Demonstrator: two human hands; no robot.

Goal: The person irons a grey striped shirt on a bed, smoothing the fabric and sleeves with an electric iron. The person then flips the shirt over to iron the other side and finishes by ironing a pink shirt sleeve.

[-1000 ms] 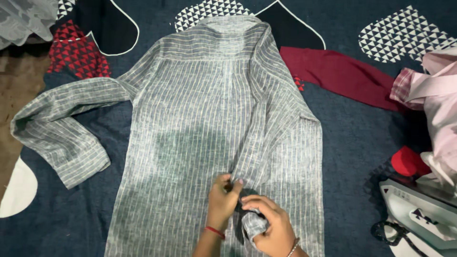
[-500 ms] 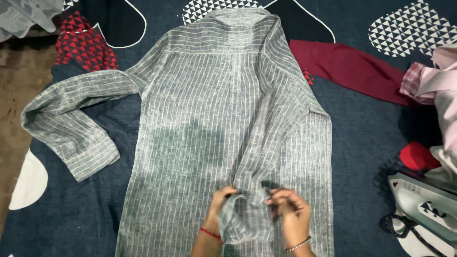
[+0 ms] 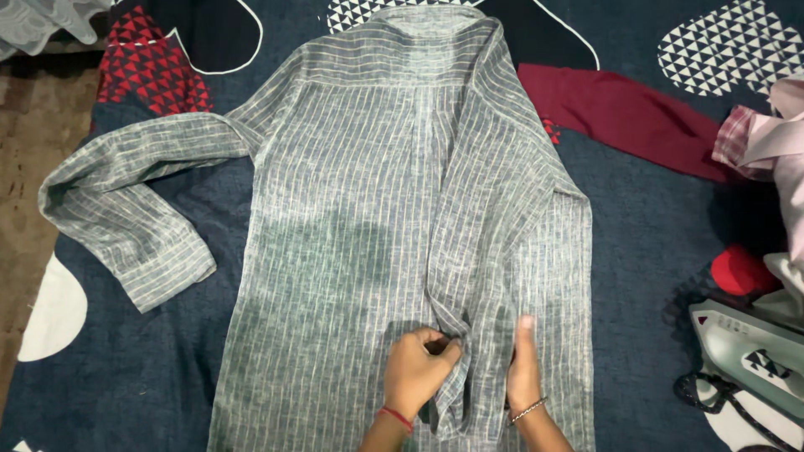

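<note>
Two hands work low on a grey striped shirt (image 3: 368,209) that lies spread flat, back side up, on a dark blue bedsheet (image 3: 645,243) with heart shapes. The left hand (image 3: 419,368) is closed, pinching a fold of the shirt's folded-in sleeve near the hem. The right hand (image 3: 523,368) lies open and flat, pressing on the same sleeve just beside it. The other sleeve (image 3: 126,218) bends out to the left. A dark red cloth (image 3: 620,121) lies by the shirt's right shoulder. An iron (image 3: 745,360) sits at the right edge, near pink clothes (image 3: 775,142).
</note>
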